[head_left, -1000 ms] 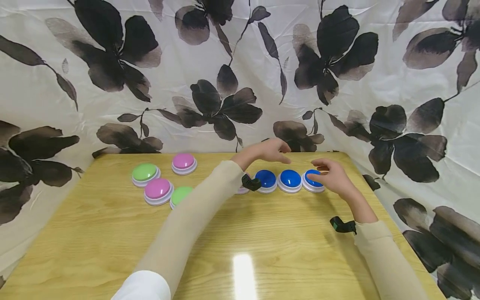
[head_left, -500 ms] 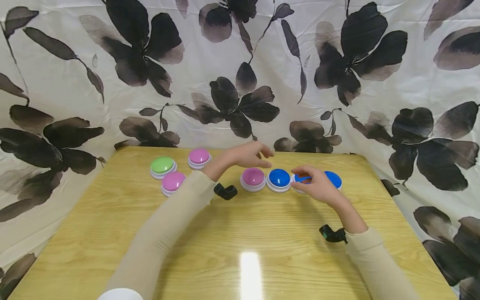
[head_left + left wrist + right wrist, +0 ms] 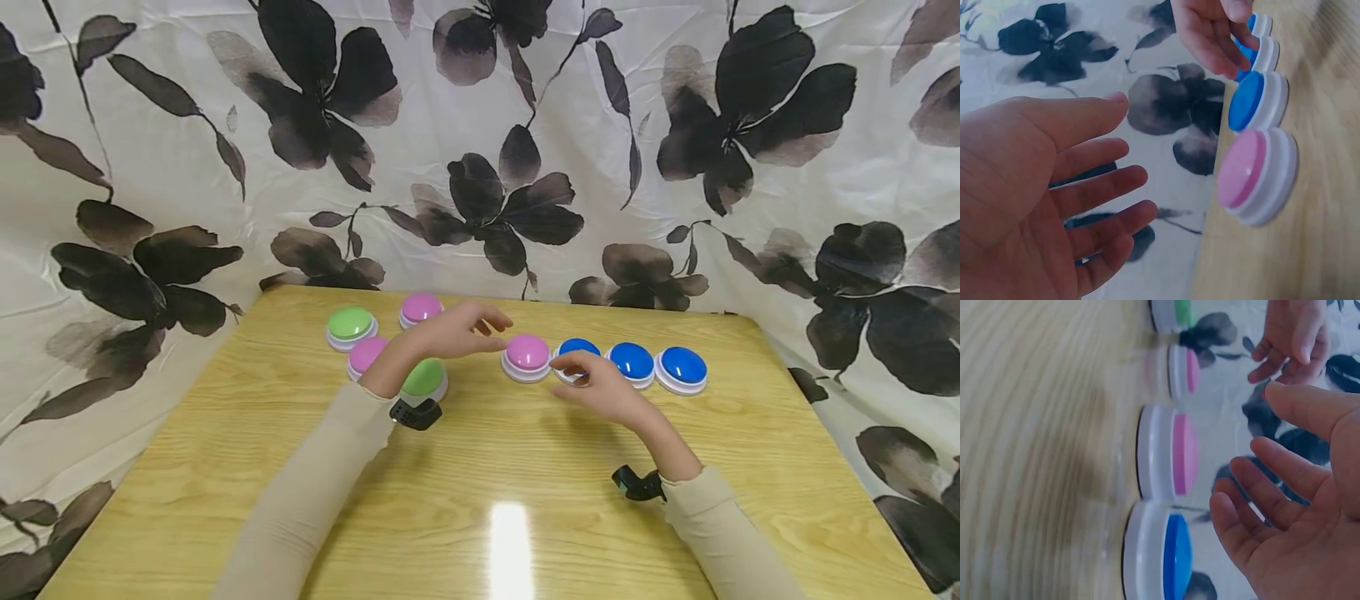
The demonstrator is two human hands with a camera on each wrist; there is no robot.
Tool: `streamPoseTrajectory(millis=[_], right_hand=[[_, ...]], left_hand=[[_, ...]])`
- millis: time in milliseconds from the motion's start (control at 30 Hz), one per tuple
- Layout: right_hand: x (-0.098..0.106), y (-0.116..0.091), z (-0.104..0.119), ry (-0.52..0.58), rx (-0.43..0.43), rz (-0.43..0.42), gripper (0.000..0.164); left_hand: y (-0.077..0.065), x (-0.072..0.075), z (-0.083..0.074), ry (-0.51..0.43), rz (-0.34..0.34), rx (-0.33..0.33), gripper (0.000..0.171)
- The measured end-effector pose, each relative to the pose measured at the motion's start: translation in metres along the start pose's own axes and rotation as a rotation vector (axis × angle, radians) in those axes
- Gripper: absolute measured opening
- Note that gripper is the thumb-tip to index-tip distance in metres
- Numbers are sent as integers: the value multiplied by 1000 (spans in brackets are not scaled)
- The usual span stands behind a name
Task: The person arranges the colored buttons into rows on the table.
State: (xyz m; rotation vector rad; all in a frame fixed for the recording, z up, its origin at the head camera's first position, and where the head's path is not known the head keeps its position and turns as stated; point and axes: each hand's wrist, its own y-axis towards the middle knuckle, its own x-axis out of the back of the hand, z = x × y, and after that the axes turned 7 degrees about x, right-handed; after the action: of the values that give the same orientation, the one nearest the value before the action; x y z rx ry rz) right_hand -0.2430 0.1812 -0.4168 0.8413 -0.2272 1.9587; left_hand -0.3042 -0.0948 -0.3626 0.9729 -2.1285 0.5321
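Note:
A row of dome-topped push buttons with white bases stands at the table's far right: a pink button (image 3: pixel 527 352) at its left end, then a first blue button (image 3: pixel 579 345), a middle blue button (image 3: pixel 631 361) and a last blue button (image 3: pixel 683 365). My right hand (image 3: pixel 602 388) hovers over the first blue button and partly covers it, fingers loosely bent and holding nothing. Left of the pink button, my left hand (image 3: pixel 459 331) is in the air with relaxed, spread fingers and nothing in it. In the left wrist view, its palm (image 3: pixel 1016 187) faces the row's side.
To the left is a looser group: a green button (image 3: pixel 350 323), a back pink button (image 3: pixel 421 307), a front pink button (image 3: pixel 366 354) and another green button (image 3: pixel 424 379), partly behind my left arm. A floral cloth (image 3: pixel 420 100) hangs behind the wooden table (image 3: pixel 465 467).
Both hands have moved left along the row: the right from the last blue button to the first, the left from above the blue buttons to beside the pink one. The head view has turned left.

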Motion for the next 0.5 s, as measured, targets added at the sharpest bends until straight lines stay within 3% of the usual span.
streamPoseTrajectory(millis=[300,500], right_hand=[[-20,7,12,41,40,62,39],[-29,5,15,83,32,93,40]], left_hand=[[-36,-7,42,-60,-85,36,43],[-57,-14,71,-120,-185,39,44]])
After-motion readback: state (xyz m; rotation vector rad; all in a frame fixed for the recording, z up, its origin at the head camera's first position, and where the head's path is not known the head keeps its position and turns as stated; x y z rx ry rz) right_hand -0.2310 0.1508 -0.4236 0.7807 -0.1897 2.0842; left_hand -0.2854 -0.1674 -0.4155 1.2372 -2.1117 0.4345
